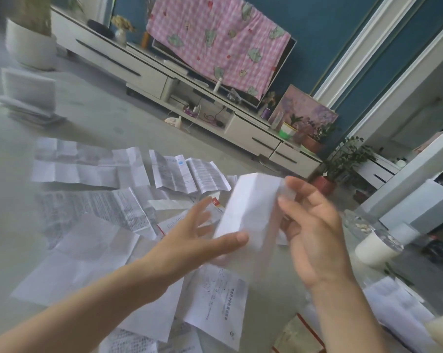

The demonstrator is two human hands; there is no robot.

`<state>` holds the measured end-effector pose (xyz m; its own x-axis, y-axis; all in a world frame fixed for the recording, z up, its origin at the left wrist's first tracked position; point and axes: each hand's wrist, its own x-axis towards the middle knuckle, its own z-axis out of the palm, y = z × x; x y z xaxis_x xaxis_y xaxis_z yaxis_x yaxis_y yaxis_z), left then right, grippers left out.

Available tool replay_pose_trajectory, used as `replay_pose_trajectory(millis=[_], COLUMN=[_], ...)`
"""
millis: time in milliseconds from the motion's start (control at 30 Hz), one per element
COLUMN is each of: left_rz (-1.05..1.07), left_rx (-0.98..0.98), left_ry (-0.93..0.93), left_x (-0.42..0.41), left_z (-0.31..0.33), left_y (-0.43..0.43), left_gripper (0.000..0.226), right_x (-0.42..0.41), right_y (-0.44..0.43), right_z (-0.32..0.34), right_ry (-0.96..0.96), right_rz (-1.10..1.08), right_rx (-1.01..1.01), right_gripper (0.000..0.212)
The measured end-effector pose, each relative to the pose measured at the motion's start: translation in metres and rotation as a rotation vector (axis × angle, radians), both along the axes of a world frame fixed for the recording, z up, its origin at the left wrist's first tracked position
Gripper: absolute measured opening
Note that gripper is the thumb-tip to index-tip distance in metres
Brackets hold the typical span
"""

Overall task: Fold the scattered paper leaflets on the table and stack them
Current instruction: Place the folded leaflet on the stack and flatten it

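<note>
A folded white leaflet (248,212) hangs in the air above the table between both hands. My left hand (189,240) holds its lower end, thumb laid across the paper and fingers spread behind it. My right hand (314,230) pinches its upper right edge with the fingertips. Several unfolded printed leaflets (93,207) lie scattered over the grey table (100,121) below and to the left. A stack of folded leaflets (29,98) sits at the far left of the table. The picture is blurred by motion.
A white cup (375,248) stands at the table's right edge with a clear glass (355,222) behind it. One more leaflet (398,309) lies at the lower right. Beyond the table are a white TV cabinet (144,75), a pink checked cloth (215,44) and potted plants (340,161).
</note>
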<state>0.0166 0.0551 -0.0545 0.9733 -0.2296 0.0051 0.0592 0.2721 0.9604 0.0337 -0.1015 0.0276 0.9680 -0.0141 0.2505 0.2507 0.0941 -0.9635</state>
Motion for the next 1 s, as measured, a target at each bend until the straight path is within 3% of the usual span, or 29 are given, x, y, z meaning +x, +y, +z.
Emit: replay_pose_trajectory(millis=[67, 167, 333, 467, 567, 700, 800, 900, 1000], left_rz=[-0.117, -0.335, -0.22, -0.139, -0.105, -0.052, -0.021, 0.01, 0.042], left_rx=[-0.139, -0.24, -0.205, -0.292, -0.297, -0.237, -0.05, 0.016, 0.009], left_ry=[-0.049, -0.029, 0.177, 0.199, 0.199, 0.15, 0.061, 0.063, 0.123], left_x=[-0.002, -0.007, -0.008, -0.003, -0.001, -0.001, -0.002, -0.003, -0.002], left_z=[0.002, 0.012, 0.006, -0.003, -0.007, -0.009, -0.01, -0.011, -0.013], left_y=[0.001, 0.008, -0.001, -0.006, -0.01, -0.01, -0.008, -0.008, -0.01], left_gripper=[0.094, 0.052, 0.024, 0.024, 0.024, 0.023, 0.021, 0.015, 0.017], right_x=[-0.008, -0.01, -0.013, -0.01, -0.013, -0.016, -0.012, -0.01, -0.009], right_y=[0.007, 0.009, 0.001, -0.011, -0.011, -0.009, -0.013, -0.016, -0.023], right_z=[-0.007, -0.021, -0.039, -0.044, -0.051, -0.055, -0.055, -0.054, -0.053], right_ry=[0.119, 0.173, 0.169, 0.111, 0.331, 0.33, 0.257, 0.26, 0.408], right_rz=[0.123, 0.128, 0.059, -0.068, 0.069, 0.129, 0.094, 0.115, 0.256], right_rx=[0.131, 0.134, -0.021, -0.211, -0.295, -0.331, -0.313, -0.314, -0.288], right_gripper=[0.029, 0.034, 0.033, 0.053, 0.069, 0.046, 0.031, 0.035, 0.032])
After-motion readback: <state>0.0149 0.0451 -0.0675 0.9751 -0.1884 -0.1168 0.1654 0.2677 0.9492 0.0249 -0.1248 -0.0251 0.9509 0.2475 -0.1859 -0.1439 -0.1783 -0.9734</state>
